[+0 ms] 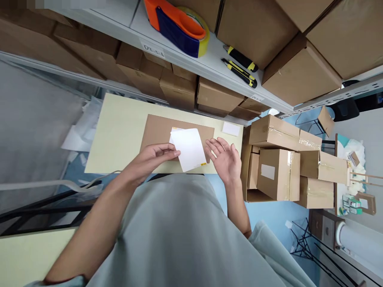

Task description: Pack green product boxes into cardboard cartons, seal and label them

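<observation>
While the left hand (157, 158) pinches one white sheet (190, 148) between thumb and fingers near the front edge of the bench (121, 131), the right hand (224, 160) is empty, fingers loosely spread. The sheet partly hides one cardboard piece (157, 133); whether it's doubled, I can't tell.

The sheet (187, 146), its print (198, 165) too small to read, hides some cardboard (154, 133); the view's top edge crops the dispenser (178, 32).
</observation>
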Action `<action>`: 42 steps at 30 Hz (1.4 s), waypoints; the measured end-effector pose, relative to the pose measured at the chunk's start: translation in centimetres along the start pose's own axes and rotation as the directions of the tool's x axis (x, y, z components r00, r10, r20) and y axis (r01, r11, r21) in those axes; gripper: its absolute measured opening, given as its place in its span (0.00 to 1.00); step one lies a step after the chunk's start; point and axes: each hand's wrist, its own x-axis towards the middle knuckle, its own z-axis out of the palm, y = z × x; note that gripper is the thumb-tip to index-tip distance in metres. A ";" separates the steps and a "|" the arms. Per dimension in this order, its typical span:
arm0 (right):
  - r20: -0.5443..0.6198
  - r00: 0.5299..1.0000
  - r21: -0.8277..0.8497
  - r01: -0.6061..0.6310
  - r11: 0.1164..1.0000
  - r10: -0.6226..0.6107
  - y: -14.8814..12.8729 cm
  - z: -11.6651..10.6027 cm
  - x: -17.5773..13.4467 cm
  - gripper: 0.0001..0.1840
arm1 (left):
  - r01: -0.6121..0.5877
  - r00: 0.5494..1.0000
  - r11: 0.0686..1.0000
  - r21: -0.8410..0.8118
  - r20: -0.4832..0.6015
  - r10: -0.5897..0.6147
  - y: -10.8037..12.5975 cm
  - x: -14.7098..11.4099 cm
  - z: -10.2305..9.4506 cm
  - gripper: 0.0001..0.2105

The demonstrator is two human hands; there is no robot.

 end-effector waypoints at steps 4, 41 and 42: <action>0.062 0.998 0.046 -0.004 0.999 0.002 -1.0 1.0 -0.7 0.40 | -0.029 0.999 1.000 -0.006 0.029 0.029 1.0 -0.6 -0.7 0.29; 0.026 0.942 -0.748 0.240 0.619 -0.333 6.3 7.1 -1.7 0.12 | -0.145 0.987 0.971 0.192 0.095 0.129 0.4 -1.8 -7.6 0.31; 0.071 0.926 -0.786 0.281 0.551 -0.371 6.7 7.6 -2.0 0.10 | -0.141 0.989 0.971 0.194 0.063 0.131 -0.1 -1.6 -7.7 0.32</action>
